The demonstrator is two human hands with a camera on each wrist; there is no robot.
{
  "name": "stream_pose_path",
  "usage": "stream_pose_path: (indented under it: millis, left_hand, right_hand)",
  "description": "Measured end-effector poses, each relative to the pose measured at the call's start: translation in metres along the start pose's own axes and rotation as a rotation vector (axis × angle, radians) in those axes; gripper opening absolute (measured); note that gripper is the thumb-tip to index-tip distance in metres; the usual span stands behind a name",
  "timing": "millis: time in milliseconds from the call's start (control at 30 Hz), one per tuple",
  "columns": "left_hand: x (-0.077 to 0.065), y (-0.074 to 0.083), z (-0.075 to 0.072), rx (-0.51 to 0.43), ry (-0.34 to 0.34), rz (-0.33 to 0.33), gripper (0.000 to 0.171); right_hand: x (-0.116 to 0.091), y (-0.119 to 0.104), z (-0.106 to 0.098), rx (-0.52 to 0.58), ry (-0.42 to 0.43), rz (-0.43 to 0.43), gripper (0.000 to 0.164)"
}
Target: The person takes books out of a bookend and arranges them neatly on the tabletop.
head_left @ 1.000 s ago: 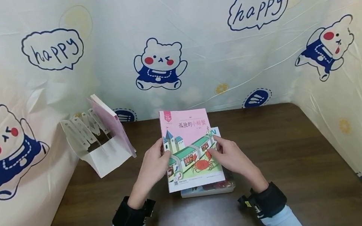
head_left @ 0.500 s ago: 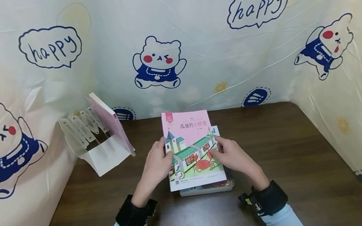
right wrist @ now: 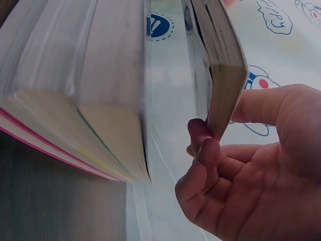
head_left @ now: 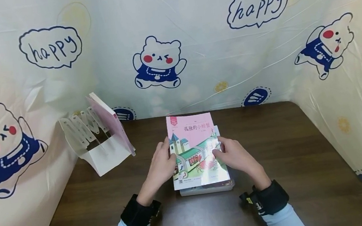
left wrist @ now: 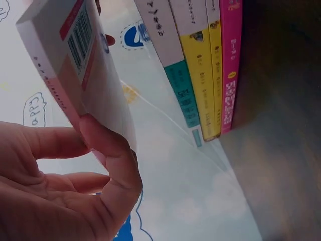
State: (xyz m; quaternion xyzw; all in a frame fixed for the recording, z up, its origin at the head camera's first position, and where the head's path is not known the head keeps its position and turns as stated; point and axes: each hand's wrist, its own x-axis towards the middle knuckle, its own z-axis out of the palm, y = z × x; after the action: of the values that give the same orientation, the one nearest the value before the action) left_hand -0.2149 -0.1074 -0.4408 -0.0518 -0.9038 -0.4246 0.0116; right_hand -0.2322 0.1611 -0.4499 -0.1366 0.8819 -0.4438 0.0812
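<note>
A pink picture book (head_left: 192,136) with a crab and a train on its cover is held between both hands, raised above a stack of books (head_left: 207,189). My left hand (head_left: 161,163) grips its left edge, thumb on the cover and fingers behind. On the opposite edge, my right hand (head_left: 238,156) pinches it the same way. The left wrist view shows the held book's spine side (left wrist: 62,95) and the spines of the stacked books (left wrist: 200,75) a gap apart from it. Page edges of the held book (right wrist: 223,95) face the right wrist camera.
At the back left of the brown table (head_left: 295,159) stands a white bookend rack (head_left: 112,159) with dividers. A pink book (head_left: 111,121) leans upright in its right side. Behind everything hangs a printed curtain (head_left: 206,42).
The held book has shifted slightly right and a little toward me, its cover now catching a glare. My left hand has moved right with it. The rack has stayed put.
</note>
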Motion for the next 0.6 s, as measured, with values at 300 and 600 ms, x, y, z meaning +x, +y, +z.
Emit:
stream_pose_path:
  millis: [300,600]
  left_hand:
    - [0.001,0.000,0.007,0.011,-0.027,0.025,0.064]
    - [0.000,-0.002,0.014,0.038,-0.068,0.026,0.062]
  right_hand:
    - [-0.002,-0.002,-0.002,0.037,-0.015,0.056,0.043]
    - [-0.002,0.000,-0.005,-0.018,-0.012,0.112,0.043]
